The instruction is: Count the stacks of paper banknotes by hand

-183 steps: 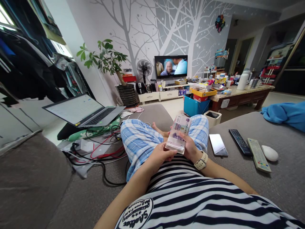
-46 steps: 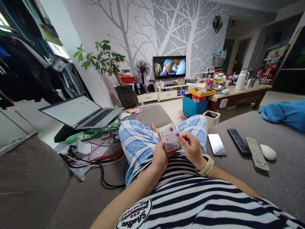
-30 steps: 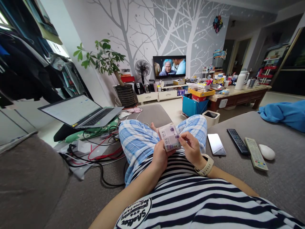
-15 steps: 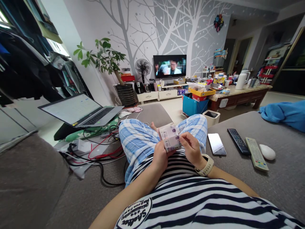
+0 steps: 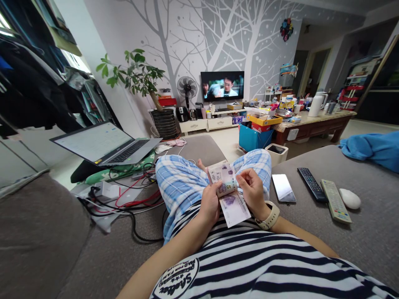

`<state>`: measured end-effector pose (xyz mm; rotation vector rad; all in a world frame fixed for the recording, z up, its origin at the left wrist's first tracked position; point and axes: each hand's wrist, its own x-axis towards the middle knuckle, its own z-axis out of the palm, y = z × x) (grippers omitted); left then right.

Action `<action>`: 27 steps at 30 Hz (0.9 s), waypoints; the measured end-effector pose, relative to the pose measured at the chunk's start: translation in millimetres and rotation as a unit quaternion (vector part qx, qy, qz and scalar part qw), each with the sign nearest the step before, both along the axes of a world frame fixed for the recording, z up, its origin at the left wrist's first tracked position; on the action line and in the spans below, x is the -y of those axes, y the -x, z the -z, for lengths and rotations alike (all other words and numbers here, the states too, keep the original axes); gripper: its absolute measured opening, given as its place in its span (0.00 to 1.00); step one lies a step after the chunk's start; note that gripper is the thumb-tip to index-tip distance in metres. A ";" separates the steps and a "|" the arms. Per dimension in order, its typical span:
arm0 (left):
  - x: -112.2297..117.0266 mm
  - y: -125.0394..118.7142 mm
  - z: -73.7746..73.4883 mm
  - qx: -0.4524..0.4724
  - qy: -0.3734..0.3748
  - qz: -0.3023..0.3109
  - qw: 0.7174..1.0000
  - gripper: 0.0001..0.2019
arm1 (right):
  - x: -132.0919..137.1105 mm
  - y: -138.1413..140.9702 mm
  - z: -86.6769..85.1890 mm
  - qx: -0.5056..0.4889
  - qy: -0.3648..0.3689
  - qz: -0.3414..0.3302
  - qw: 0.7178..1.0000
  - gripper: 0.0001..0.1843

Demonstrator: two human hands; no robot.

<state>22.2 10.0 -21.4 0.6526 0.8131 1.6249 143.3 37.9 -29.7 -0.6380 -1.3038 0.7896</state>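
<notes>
My left hand is closed on a stack of purple 5 banknotes, its thumb lying across the front. The notes are held above my lap, between my knees. One banknote hangs down below the stack, its pale lower end toward my striped shirt. With fingers curled in a pinch, my right hand touches the right edge of the upper notes. A pale watch is on the right wrist. How far the stack extends inside my left palm is hidden.
On the sofa to my right lie a phone, a black remote, a beige remote and a white mouse. An open laptop and tangled cables are to my left. A cluttered table stands ahead.
One banknote now hangs down below the stack, where none hung before. My left thumb has moved onto the front of the notes. My right hand stays at their right edge.
</notes>
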 end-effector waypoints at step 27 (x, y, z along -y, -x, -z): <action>-6.0 0.9 6.1 -0.023 0.007 0.042 0.999 0.17 | -13.3 1.0 3.5 0.043 0.065 0.003 0.997 0.17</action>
